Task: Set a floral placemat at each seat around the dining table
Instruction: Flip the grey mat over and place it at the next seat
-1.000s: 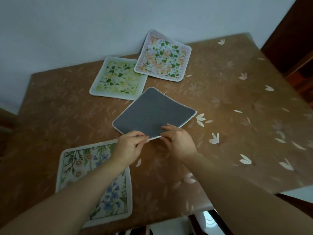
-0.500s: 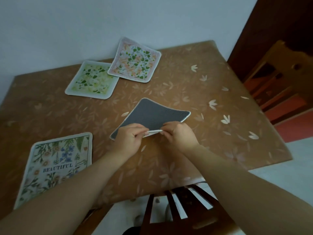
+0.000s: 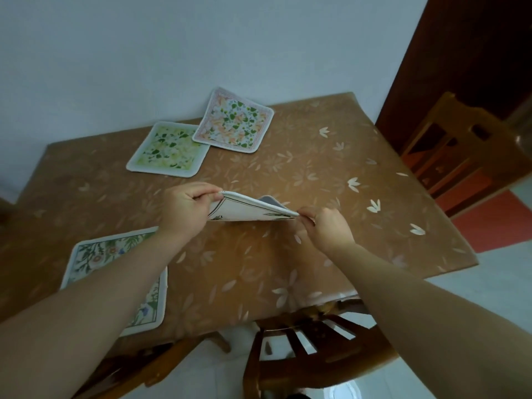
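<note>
A placemat [image 3: 247,211] with a grey back and a white printed face is lifted off the table's middle, its near edge raised so the white side shows. My left hand [image 3: 184,210] pinches its left corner and my right hand [image 3: 325,228] pinches its right corner. Three more floral placemats lie flat: a green-yellow one [image 3: 169,149] and a pink-orange one [image 3: 234,120] at the far side by the wall, and a blue-flowered one [image 3: 95,257] at the near left, partly hidden under my left forearm.
The table [image 3: 331,174] wears a brown cloth with pale petal prints and stands against a white wall. A wooden chair [image 3: 311,349] is tucked under the near edge. Another wooden chair [image 3: 460,145] stands at the right side, by a dark door.
My hands have moved apart along the placemat's near edge and lifted it, tipping the grey back away so the white printed face shows. The camera view has swung right and back.
</note>
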`<state>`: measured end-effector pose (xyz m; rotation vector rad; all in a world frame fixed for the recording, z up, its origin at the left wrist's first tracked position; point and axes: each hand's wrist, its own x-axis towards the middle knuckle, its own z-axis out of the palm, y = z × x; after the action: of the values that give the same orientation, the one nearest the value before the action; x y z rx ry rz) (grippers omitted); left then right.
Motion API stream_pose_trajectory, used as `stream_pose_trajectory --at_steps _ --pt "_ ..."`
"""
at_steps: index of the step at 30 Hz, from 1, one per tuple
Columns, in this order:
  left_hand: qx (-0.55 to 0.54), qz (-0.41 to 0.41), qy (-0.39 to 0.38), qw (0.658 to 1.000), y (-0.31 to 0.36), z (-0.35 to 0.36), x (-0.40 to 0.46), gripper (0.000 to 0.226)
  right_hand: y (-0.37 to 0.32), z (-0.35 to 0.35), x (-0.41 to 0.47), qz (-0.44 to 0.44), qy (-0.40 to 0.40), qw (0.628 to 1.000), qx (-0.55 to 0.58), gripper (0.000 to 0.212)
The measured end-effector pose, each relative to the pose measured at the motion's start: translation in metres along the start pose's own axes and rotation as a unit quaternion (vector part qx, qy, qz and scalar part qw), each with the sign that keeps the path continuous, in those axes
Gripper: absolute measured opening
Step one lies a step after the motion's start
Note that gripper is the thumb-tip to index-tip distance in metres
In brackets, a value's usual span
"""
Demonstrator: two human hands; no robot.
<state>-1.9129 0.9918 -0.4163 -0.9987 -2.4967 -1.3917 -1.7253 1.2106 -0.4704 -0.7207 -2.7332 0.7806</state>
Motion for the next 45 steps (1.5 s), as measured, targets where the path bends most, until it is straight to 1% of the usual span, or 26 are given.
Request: stream_pose_trajectory --at_steps 4,6,8,10,14,16,24,26,30,33,35,39,41,43,45 --pt "-0.026 -0.047 0.018 0.998 -0.003 -0.013 -0.012 0.013 -0.017 -0.007 -0.010 -0.003 0.039 0.999 0.016 0.018" --pt "-0.047 -0.089 0.023 0.995 -0.006 -0.016 -0.013 0.016 -0.026 -0.017 -0.010 -0.017 0.056 0.998 0.011 0.019" --pt "-0.074 -0.133 0.025 0.988 -0.009 -0.017 -0.014 0.013 -0.032 -0.031 -0.007 -0.037 0.061 0.997 -0.003 0.020" --pt "-0.097 -0.164 0.021 0.981 -0.012 -0.016 -0.013 0.012 -0.036 -0.044 -0.006 -0.051 0.056 0.997 -0.026 0.019" --pt "-0.130 -0.193 0.017 0.972 -0.010 -0.011 -0.012 0.010 -0.036 -0.064 -0.002 -0.060 0.043 0.995 -0.065 0.022" --pt "-0.150 -0.212 0.019 0.966 -0.008 -0.007 -0.010 0.016 -0.035 -0.072 0.004 -0.058 0.034 0.995 -0.079 0.024" --pt "-0.217 -0.290 0.054 0.930 0.016 0.016 0.006 0.012 -0.028 -0.113 0.046 -0.090 -0.007 0.989 -0.115 0.026" --pt "-0.223 -0.295 0.058 0.927 0.023 0.022 0.008 0.009 -0.025 -0.122 0.058 -0.100 -0.020 0.987 -0.122 0.028" --pt "-0.198 -0.317 0.065 0.925 0.026 0.034 0.008 0.016 -0.018 -0.130 0.079 -0.107 -0.065 0.983 -0.133 0.027" --pt "-0.150 -0.331 0.072 0.929 0.020 0.039 0.008 0.007 -0.015 -0.127 0.089 -0.095 -0.086 0.985 -0.117 0.027" --pt "-0.141 -0.331 0.069 0.930 0.017 0.039 0.008 0.008 -0.014 -0.125 0.093 -0.091 -0.092 0.986 -0.106 0.027" --pt "-0.126 -0.311 0.060 0.940 0.014 0.029 0.018 0.017 -0.019 -0.129 0.097 -0.104 -0.109 0.986 -0.075 0.024" --pt "-0.125 -0.292 0.055 0.947 0.015 0.022 0.026 0.016 -0.022 -0.130 0.096 -0.124 -0.116 0.981 -0.093 0.022" --pt "-0.110 -0.255 0.032 0.960 0.018 0.014 0.035 0.013 -0.026 -0.129 0.092 -0.121 -0.128 0.978 -0.109 0.022" --pt "-0.104 -0.225 0.004 0.969 0.025 0.007 0.042 0.014 -0.036 -0.125 0.088 -0.114 -0.140 0.979 -0.095 0.022"
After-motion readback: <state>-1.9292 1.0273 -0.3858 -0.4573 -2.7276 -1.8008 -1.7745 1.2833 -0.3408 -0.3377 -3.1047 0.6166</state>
